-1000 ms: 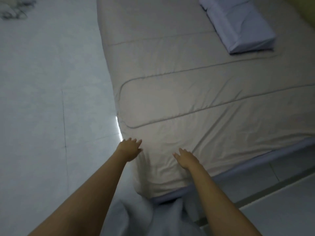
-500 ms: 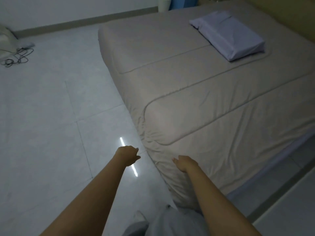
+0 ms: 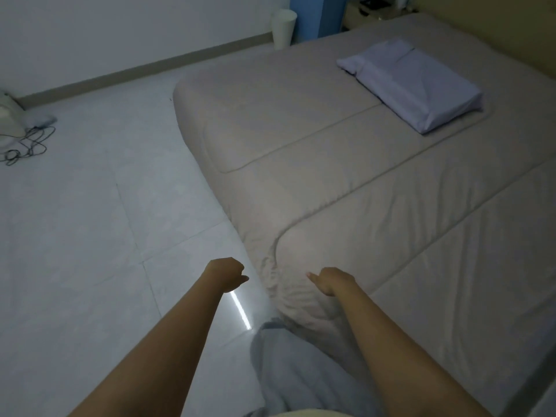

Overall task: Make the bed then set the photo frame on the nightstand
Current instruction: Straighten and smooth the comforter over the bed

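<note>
Far left, against the wall: a pale appliance [image 3: 7, 121] on the floor, only partly in view, with a tangle of dark cable [image 3: 28, 145] lying just beside it.

Floor [image 3: 90, 236]: pale glossy tiles, one bright streak of reflected light near the bed's corner.

Left hand [image 3: 226, 273]: over the tiles, just off the corner of the bed, fingers curled loosely inward, holding nothing, apart from the fabric.

Right hand [image 3: 331, 282]: over the rumpled corner of the comforter [image 3: 376, 212], fingers partly bent and pointing left, holding nothing; whether it touches the cloth I cannot tell.

Comforter: beige, quilted in long seams, spread flat over the bed, bunched into wrinkles only at the near corner.

Grey-blue cloth [image 3: 288, 371]: hangs low between the two forearms.

White bin [image 3: 283, 28]: upright on the floor by the far wall, beside the bed's far corner.

Pillow [image 3: 421, 88]: pale lavender, lying flat on the comforter toward the head of the bed, near the wall on the right.

Nightstand [image 3: 373, 12]: light wood, at the head of the bed, top right; small dark items lie on it, too small to identify. A photo frame cannot be made out.
</note>
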Demonstrator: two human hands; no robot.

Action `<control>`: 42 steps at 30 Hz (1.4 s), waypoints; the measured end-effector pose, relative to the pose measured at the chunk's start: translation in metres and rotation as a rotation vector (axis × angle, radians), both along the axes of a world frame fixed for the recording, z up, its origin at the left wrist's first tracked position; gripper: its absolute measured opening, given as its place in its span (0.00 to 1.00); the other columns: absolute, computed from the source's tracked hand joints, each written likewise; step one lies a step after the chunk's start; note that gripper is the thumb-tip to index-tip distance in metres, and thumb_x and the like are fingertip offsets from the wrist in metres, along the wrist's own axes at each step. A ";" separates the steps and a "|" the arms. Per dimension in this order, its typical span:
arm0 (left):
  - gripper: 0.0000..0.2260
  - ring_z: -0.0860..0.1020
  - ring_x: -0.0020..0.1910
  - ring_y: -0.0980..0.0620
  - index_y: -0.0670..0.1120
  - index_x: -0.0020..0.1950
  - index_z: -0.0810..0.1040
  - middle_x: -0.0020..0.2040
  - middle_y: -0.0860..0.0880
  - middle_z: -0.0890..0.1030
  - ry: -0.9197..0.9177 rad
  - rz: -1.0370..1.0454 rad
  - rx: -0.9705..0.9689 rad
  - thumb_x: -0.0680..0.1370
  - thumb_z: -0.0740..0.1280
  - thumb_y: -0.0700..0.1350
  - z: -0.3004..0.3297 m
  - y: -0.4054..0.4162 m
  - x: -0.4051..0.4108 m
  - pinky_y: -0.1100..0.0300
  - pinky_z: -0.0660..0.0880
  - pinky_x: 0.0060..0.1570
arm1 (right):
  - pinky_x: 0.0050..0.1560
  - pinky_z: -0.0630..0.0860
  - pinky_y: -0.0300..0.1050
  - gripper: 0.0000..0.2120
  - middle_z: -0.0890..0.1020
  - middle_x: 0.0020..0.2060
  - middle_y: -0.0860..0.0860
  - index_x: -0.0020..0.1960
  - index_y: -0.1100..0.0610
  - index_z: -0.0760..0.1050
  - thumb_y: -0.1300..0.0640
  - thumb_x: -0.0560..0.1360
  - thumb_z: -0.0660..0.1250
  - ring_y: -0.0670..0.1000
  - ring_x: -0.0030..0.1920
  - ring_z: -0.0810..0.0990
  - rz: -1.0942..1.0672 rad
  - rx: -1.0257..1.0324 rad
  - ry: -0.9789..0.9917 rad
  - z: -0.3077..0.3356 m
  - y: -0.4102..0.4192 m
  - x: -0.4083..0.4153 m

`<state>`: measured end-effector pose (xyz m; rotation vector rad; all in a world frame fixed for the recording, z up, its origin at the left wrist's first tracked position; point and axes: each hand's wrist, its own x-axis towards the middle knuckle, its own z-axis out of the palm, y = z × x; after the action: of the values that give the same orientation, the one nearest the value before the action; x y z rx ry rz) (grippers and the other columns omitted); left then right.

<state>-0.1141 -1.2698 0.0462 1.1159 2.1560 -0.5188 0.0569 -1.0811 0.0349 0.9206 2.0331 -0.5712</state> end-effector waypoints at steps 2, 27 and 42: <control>0.22 0.72 0.69 0.48 0.47 0.72 0.69 0.70 0.48 0.72 0.001 0.018 0.001 0.83 0.53 0.57 0.003 0.017 -0.040 0.53 0.71 0.66 | 0.68 0.66 0.50 0.35 0.68 0.73 0.58 0.74 0.62 0.62 0.36 0.80 0.43 0.57 0.70 0.70 -0.014 -0.001 -0.006 0.002 0.022 -0.037; 0.29 0.49 0.80 0.43 0.48 0.80 0.45 0.81 0.46 0.44 -0.123 -0.719 -0.019 0.83 0.55 0.51 -0.137 0.256 -0.346 0.46 0.56 0.76 | 0.76 0.50 0.59 0.34 0.44 0.79 0.55 0.79 0.54 0.43 0.44 0.80 0.55 0.61 0.78 0.44 -0.759 0.189 0.083 -0.145 0.082 -0.309; 0.28 0.55 0.79 0.46 0.47 0.80 0.51 0.80 0.47 0.54 -0.292 -0.770 -0.111 0.81 0.57 0.46 -0.148 0.289 -0.437 0.48 0.56 0.75 | 0.74 0.58 0.55 0.33 0.54 0.78 0.55 0.78 0.60 0.50 0.41 0.80 0.51 0.57 0.77 0.55 -0.922 -0.093 -0.126 -0.132 0.090 -0.365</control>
<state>-0.5514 -0.9813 -0.1020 1.8217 1.3810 -0.7374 -0.3085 -0.9912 -0.0972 1.7792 1.3687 -1.0397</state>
